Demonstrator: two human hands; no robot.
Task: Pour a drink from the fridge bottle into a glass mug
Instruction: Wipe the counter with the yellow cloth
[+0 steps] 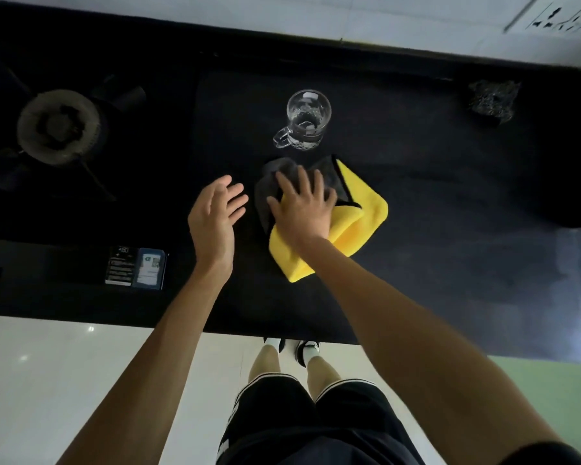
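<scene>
Progress: early, nothing poured yet | glass mug (308, 119) empty, upright on dark counter (450, 203), just behind yellow cloth (356, 216) | bottle not in view | R hand (302, 209) flat on cloth, fingers spread | L hand (215, 216) beside, fingers relaxed, holds nothing.

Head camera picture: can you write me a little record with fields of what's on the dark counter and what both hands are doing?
cloth: yellow and grey, folded, on the counter
glass mug: upright, looks empty, beyond the cloth
right hand: flat on the cloth, fingers spread
left hand: open, left of the cloth, holds nothing
bottle: not in view
far left: gas burner
</scene>
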